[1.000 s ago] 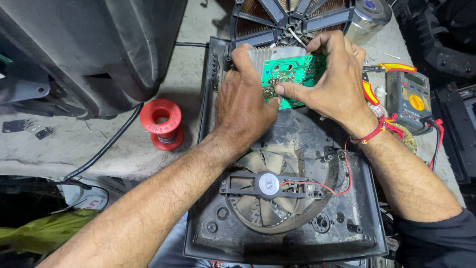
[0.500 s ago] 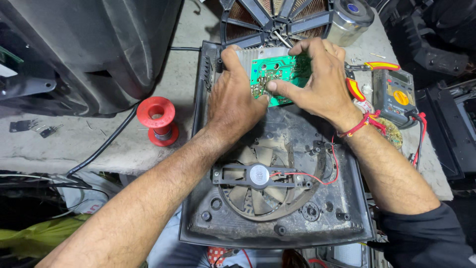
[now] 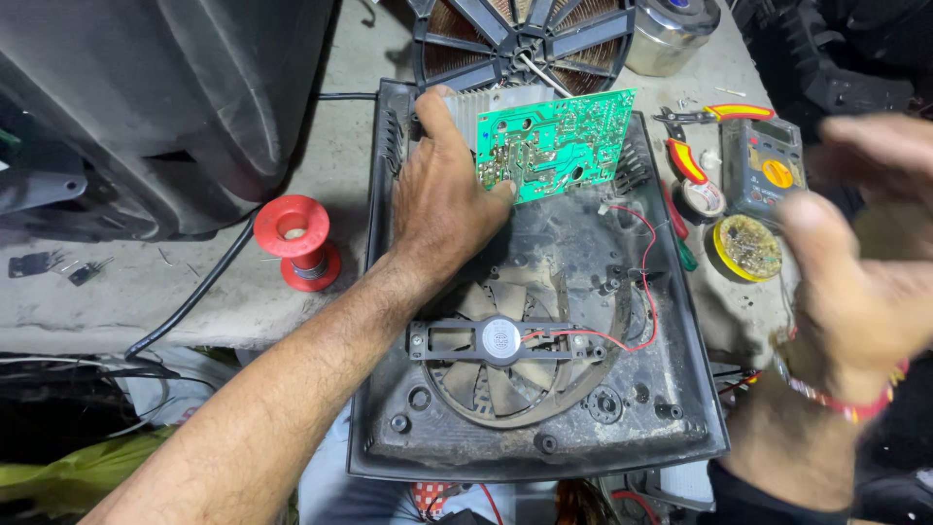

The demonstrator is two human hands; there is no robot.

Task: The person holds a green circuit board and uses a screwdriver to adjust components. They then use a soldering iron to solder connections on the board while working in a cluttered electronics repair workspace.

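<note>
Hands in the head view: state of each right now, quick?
Left hand: closed on the green circuit board, held over the black casing.
Right hand: blurred, lifted off to the side, fingers spread, holding nothing.

You have one screen in view: the small rectangular display [image 3: 768,130] at the top of the dark grey multimeter [image 3: 764,167], in the upper right of the frame. It is pale grey-green, wider than it is tall, and sits just above the meter's round orange dial [image 3: 777,173]. Whether it is lit is too small to tell.

One label shows: a round silvery-white sticker [image 3: 501,339] on the hub of the fan [image 3: 501,362], low in the middle of the frame.

At the top edge, right of centre, the steel vessel [image 3: 669,37] carries a blue patch [image 3: 686,4], cut off by the frame; it may be a label.
</note>
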